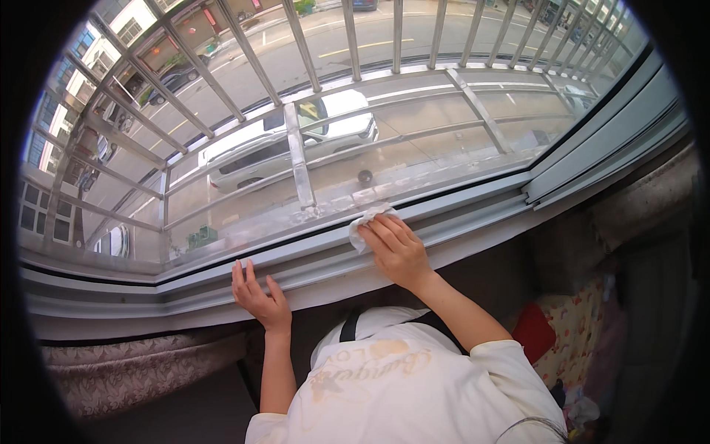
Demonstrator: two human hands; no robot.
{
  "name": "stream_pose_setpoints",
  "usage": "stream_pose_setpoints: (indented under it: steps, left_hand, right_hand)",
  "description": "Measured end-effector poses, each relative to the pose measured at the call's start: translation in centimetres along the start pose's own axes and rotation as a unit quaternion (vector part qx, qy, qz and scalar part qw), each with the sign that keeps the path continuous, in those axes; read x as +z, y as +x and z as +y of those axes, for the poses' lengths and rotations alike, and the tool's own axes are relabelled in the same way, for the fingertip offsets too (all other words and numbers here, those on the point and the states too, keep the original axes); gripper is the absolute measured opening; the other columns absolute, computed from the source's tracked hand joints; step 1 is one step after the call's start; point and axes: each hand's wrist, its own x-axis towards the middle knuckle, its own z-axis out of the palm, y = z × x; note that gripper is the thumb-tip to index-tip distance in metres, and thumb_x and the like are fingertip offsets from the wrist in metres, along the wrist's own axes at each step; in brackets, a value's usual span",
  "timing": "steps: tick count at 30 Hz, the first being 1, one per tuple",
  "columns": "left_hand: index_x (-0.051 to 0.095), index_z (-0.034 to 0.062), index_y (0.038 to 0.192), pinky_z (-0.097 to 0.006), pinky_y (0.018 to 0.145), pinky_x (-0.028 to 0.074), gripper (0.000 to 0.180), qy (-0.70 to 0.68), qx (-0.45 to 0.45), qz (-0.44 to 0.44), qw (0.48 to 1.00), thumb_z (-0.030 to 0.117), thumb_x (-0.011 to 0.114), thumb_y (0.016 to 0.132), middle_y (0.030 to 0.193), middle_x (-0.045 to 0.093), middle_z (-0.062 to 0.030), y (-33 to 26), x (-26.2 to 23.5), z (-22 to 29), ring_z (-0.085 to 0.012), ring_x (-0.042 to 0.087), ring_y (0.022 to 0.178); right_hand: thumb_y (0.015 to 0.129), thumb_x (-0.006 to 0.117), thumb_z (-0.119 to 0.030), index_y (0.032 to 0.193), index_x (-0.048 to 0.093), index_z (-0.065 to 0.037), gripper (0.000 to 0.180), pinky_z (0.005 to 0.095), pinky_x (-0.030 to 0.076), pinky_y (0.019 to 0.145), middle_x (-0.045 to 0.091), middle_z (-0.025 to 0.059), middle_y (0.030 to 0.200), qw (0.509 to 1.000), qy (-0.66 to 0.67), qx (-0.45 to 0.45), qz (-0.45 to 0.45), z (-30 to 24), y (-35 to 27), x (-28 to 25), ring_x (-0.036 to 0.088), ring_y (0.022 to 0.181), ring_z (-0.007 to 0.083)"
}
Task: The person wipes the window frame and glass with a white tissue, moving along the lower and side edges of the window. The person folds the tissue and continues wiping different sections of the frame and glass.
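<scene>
My right hand (397, 250) presses a crumpled white tissue (361, 235) against the window frame (473, 194), close to the lower edge of the glass. Its fingers are bent over the tissue, which sticks out on their left and above them. Farther left, my left hand (262, 297) rests on the sill track (322, 275), fingers apart and nothing in them. Light grey rails of the frame run beneath both hands. Part of the tissue is hidden under my right fingers.
Metal security bars (299, 159) stand outside the glass, with a white car (296, 137) on the street below. A sliding window panel (614, 133) is at the right. Patterned curtains (144, 366) hang at the lower left and at the right, near a red cloth (534, 333).
</scene>
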Motion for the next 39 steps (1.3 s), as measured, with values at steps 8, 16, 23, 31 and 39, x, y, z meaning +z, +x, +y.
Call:
stream_pose_setpoints:
  steps: [8, 16, 23, 31, 39]
  left_hand:
    - [0.059, 0.004, 0.134, -0.047, 0.113, 0.031, 0.048, -0.077, 0.075, -0.065, 0.992, 0.012, 0.062, 0.087, 0.137, 0.057, -0.0117, -0.7, 0.0, 2.1, -0.0292, 0.051, 0.131]
    - [0.063, 0.0051, 0.126, -0.048, 0.112, 0.033, 0.042, -0.107, 0.13, -0.072, 0.983, 0.007, 0.063, 0.084, 0.128, 0.063, -0.0104, 0.8, 0.2, 0.5, -0.0268, 0.057, 0.124]
    - [0.062, 0.0074, 0.1, -0.049, 0.108, 0.039, 0.02, -0.17, 0.142, -0.048, 0.974, 0.002, 0.062, 0.08, 0.126, 0.064, -0.0112, 0.7, 0.9, -0.9, -0.0293, 0.059, 0.12]
    - [0.062, 0.0078, 0.091, -0.048, 0.109, 0.041, 0.011, -0.169, 0.176, -0.059, 0.968, 0.003, 0.062, 0.081, 0.129, 0.063, -0.0106, 0.9, 0.7, -1.4, -0.0273, 0.058, 0.122]
    - [0.06, 0.008, 0.097, -0.051, 0.108, 0.04, 0.015, -0.194, 0.171, -0.041, 0.965, 0.004, 0.06, 0.083, 0.125, 0.063, -0.0131, 0.9, 1.2, -1.4, -0.0307, 0.059, 0.12]
  right_hand:
    - [0.084, 0.06, -0.005, 0.126, 0.064, -0.003, 0.042, 0.0475, 0.044, 0.106, 0.06, 0.0147, 0.124, 0.984, -0.061, 0.156, 0.051, 1.3, -2.1, -1.4, 0.056, 0.121, 0.0354]
    - [0.08, 0.062, -0.006, 0.13, 0.061, -0.007, 0.051, 0.0421, 0.045, 0.109, 0.059, 0.0101, 0.128, 0.999, 0.018, 0.035, -0.013, -10.9, 2.9, 6.5, 0.055, 0.125, 0.0284]
    - [0.08, 0.06, -0.002, 0.13, 0.062, -0.007, 0.05, 0.0436, 0.047, 0.107, 0.059, 0.0105, 0.128, 0.998, -0.059, 0.03, -0.016, -7.3, 1.3, 4.6, 0.055, 0.125, 0.0294]
    - [0.082, 0.056, 0.001, 0.13, 0.06, -0.002, 0.049, 0.0495, 0.043, 0.107, 0.058, 0.0152, 0.127, 0.966, -0.17, 0.184, 0.057, -3.4, -0.5, 2.1, 0.054, 0.123, 0.0373]
    - [0.08, 0.062, -0.003, 0.127, 0.061, -0.004, 0.047, 0.0455, 0.046, 0.105, 0.063, 0.0138, 0.122, 0.996, 0.024, 0.074, 0.037, -14.1, 3.8, 8.3, 0.059, 0.12, 0.0328]
